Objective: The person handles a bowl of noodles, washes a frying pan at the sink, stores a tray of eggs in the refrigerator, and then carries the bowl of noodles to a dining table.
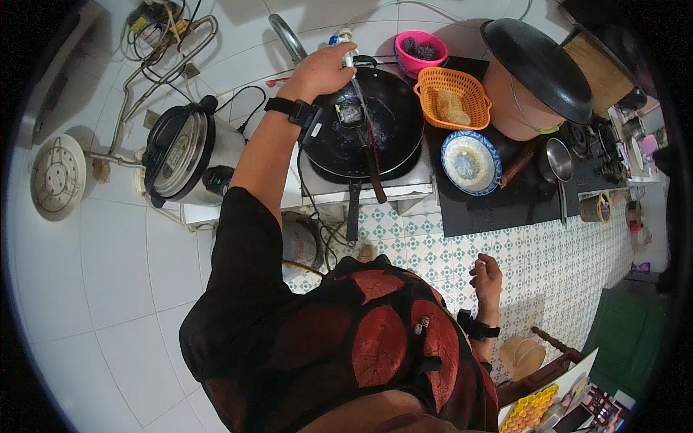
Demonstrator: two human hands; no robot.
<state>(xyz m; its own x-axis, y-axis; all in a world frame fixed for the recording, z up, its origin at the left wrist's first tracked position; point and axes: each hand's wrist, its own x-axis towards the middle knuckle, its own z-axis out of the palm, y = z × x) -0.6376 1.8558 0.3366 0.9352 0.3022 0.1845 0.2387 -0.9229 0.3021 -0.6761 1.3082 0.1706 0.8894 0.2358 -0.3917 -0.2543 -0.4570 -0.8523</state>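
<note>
My left hand [324, 70] is at the white tap [348, 57] by the tiled wall, with thumb and fingers around it. A thin stream of water runs from the tap into the black wok [398, 116]. A spatula [371, 162] leans in the wok, its wet metal blade inside and its dark red handle over the near rim. The wok's long black handle [353, 211] points towards me. My right hand [488, 273] hangs over the tiled floor, fingers loosely bent, with nothing seen in it.
An electric pressure cooker [189, 154] stands left. Right of the wok are a pink bowl [403, 48] with scrubbers, an orange basket [479, 100], a blue-rimmed bowl [492, 178], a lidded bucket [503, 103] and a metal ladle [557, 159]. Cables [325, 227] hang below the counter.
</note>
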